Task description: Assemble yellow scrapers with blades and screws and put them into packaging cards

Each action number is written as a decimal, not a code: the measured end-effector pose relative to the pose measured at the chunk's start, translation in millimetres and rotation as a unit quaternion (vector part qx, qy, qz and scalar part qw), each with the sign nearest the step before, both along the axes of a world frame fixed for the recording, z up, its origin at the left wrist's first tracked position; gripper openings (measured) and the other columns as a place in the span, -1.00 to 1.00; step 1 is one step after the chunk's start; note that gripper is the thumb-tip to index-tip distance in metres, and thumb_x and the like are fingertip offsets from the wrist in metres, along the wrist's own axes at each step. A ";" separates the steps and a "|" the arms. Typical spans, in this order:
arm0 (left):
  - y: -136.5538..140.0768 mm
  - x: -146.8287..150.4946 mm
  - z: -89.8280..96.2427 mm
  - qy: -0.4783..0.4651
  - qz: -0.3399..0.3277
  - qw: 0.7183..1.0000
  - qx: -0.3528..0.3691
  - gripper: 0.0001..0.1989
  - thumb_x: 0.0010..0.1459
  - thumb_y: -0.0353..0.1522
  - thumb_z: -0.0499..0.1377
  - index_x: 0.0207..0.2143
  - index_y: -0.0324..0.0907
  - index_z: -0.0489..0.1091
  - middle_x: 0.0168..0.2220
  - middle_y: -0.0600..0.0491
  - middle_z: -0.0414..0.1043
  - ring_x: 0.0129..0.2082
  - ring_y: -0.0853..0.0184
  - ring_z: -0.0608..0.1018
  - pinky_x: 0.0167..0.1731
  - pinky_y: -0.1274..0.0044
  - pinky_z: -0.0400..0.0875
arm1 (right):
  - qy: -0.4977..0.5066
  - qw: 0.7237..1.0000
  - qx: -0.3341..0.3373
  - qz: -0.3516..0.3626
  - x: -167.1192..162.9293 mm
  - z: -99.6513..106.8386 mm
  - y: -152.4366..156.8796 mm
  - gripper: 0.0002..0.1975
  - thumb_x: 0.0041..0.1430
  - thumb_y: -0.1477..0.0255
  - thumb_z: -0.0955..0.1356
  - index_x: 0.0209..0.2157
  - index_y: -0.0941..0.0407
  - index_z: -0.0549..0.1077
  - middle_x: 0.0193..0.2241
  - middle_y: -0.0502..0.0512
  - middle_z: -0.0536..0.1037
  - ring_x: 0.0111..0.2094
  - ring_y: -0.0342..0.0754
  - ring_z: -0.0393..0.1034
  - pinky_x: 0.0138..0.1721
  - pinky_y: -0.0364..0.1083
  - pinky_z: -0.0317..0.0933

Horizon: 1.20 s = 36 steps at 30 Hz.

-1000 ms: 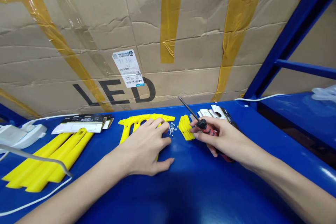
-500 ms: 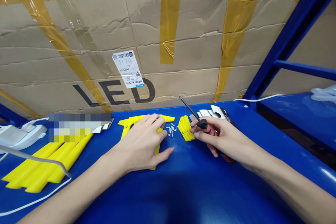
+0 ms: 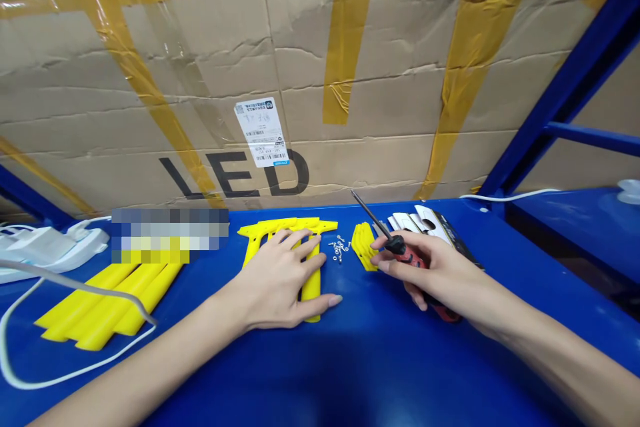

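Note:
My left hand (image 3: pixel 287 280) rests with fingers spread over a row of yellow plastic parts (image 3: pixel 313 283) that have narrow stems and wider top ends. It hides the middle of them. In my right hand (image 3: pixel 425 270) is a screwdriver (image 3: pixel 411 257) with a red and black handle, its dark shaft pointing up and to the left. Small screws and rings (image 3: pixel 340 250) lie scattered between the two hands. Next to my right fingertips is a pile of small flat yellow pieces (image 3: pixel 363 247); the fingers partly cover its right side.
Long yellow pieces (image 3: pixel 105 300) lie on the blue table (image 3: pixel 300 373) at left, crossed by a white cable (image 3: pixel 75 280). A white power strip (image 3: pixel 75 253) is behind. White and black packaging (image 3: pixel 435 223) lies at right. A large cardboard box (image 3: pixel 390 113) stands along the back.
The view has shifted, so the scene sits further right. My left hand has settled flatter on the yellow parts, its thumb stretched out. My right hand keeps the screwdriver in much the same place.

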<state>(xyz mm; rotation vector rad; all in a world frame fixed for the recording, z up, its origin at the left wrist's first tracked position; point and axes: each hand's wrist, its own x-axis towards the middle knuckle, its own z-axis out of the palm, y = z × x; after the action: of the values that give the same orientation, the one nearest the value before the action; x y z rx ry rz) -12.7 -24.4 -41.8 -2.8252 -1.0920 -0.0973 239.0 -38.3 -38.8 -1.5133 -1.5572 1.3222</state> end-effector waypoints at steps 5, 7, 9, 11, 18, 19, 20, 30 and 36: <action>-4.7 0.7 2.6 -0.043 0.026 0.999 -0.012 -0.34 0.34 0.06 -0.10 0.15 -0.21 0.44 0.18 -0.19 0.42 0.26 -0.12 0.33 0.20 0.02 0.22 | -0.026 1.000 0.006 0.006 1.0 -5.7 1.9 -0.57 0.18 0.22 0.41 0.03 0.12 0.43 -0.75 -0.16 0.31 -0.72 -0.20 0.16 -0.71 -0.23 -0.01; -5.4 -6.1 5.4 -0.076 0.048 0.996 -0.013 -0.41 0.40 -0.03 -0.12 0.17 -0.20 0.42 0.21 -0.16 0.41 0.27 -0.04 0.32 0.23 0.05 0.21 | -0.023 1.000 0.005 0.010 0.1 -4.9 0.7 -0.55 0.18 0.21 0.41 0.03 0.14 0.42 -0.76 -0.16 0.28 -0.72 -0.19 0.16 -0.72 -0.23 -0.02; -5.3 -16.6 7.4 -0.109 0.072 0.991 -0.002 -0.46 0.43 -0.12 -0.14 0.14 -0.23 0.43 0.21 -0.14 0.41 0.28 0.03 0.32 0.26 0.08 0.20 | -0.008 1.000 -0.003 0.006 -2.4 -2.0 -1.6 -0.51 0.14 0.20 0.43 0.05 0.14 0.41 -0.71 -0.13 0.33 -0.71 -0.20 0.17 -0.75 -0.23 -0.06; -5.4 -29.1 7.1 -0.137 0.090 0.987 0.005 -0.51 0.44 -0.19 -0.13 0.09 -0.24 0.46 0.18 -0.12 0.45 0.26 0.09 0.34 0.27 0.12 0.21 | 0.028 0.999 -0.017 0.006 -7.6 2.6 -4.3 -0.44 0.07 0.21 0.46 0.08 0.12 0.39 -0.52 -0.01 0.51 -0.68 -0.21 0.21 -0.76 -0.22 -0.05; -18.3 -65.5 -6.0 -0.138 0.092 0.986 0.006 -0.60 0.39 -0.19 0.02 0.14 -0.09 0.46 0.24 -0.11 0.38 0.23 0.06 0.37 0.21 0.11 0.31 | 0.084 0.992 -0.022 0.093 -55.0 22.2 0.8 -0.44 0.03 0.20 0.48 0.05 0.09 0.43 -0.45 0.04 0.57 -0.62 -0.19 0.29 -0.52 -0.14 0.27; -21.2 -68.1 -7.0 -0.131 0.088 0.987 0.000 -0.60 0.39 -0.17 0.02 0.14 -0.08 0.46 0.25 -0.11 0.36 0.23 0.06 0.37 0.21 0.13 0.30 | 0.078 0.992 -0.014 0.100 -64.4 24.3 4.0 -0.46 0.04 0.20 0.48 0.05 0.09 0.43 -0.57 -0.03 0.51 -0.63 -0.17 0.29 -0.54 -0.15 0.24; -23.8 -70.2 -7.2 -0.136 0.096 0.986 -0.001 -0.59 0.39 -0.17 0.00 0.13 -0.09 0.47 0.24 -0.13 0.36 0.24 0.06 0.36 0.22 0.15 0.29 | 0.073 0.992 -0.009 0.106 -74.1 26.3 7.3 -0.47 0.05 0.22 0.48 0.04 0.10 0.44 -0.65 -0.08 0.44 -0.64 -0.16 0.28 -0.57 -0.17 0.20; -31.3 -103.1 11.1 -0.002 0.360 0.926 0.114 -0.69 0.33 -0.44 -0.04 -0.07 -0.28 0.47 -0.08 -0.29 0.46 -0.07 -0.10 0.47 -0.17 0.09 0.45 | 0.088 0.989 -0.022 0.118 -149.2 29.8 19.8 -0.44 0.02 0.27 0.48 0.07 0.06 0.42 -0.66 -0.09 0.41 -0.65 -0.20 0.22 -0.73 -0.25 -0.11; -33.0 -124.2 24.6 0.043 0.481 0.874 0.058 -0.46 0.19 -0.66 -0.16 0.13 -0.21 0.30 0.04 -0.31 0.38 -0.06 -0.08 0.49 -0.27 0.10 0.50 | 0.061 0.989 -0.041 0.127 -157.8 25.9 22.0 -0.44 0.07 0.22 0.48 0.09 0.07 0.41 -0.70 -0.11 0.37 -0.67 -0.19 0.20 -0.73 -0.24 -0.12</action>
<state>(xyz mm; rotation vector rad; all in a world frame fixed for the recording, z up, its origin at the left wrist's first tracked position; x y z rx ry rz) -136.9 -57.3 -17.2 -1.8509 -2.1976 0.0517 81.2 -16.3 -12.9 -1.2855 -1.6754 1.6063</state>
